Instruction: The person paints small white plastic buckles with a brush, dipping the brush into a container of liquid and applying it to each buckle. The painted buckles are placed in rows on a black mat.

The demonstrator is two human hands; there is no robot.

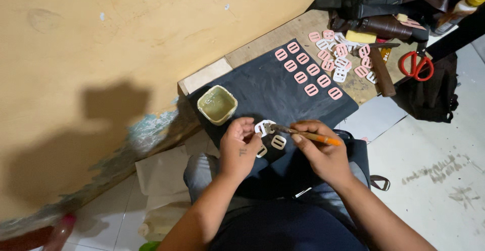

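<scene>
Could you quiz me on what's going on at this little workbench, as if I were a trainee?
1. True or false: the right hand holds an orange-handled brush.
2. What does the left hand hold? A) scissors B) a white buckle C) a hammer
3. What colour are the buckles in rows on the black mat?

Key
1. True; its tip meets the white buckle.
2. B. The red scissors lie far off on the bench, beyond the pile of buckles.
3. Pink. The tub of pale liquid stands at the mat's left corner.
</scene>
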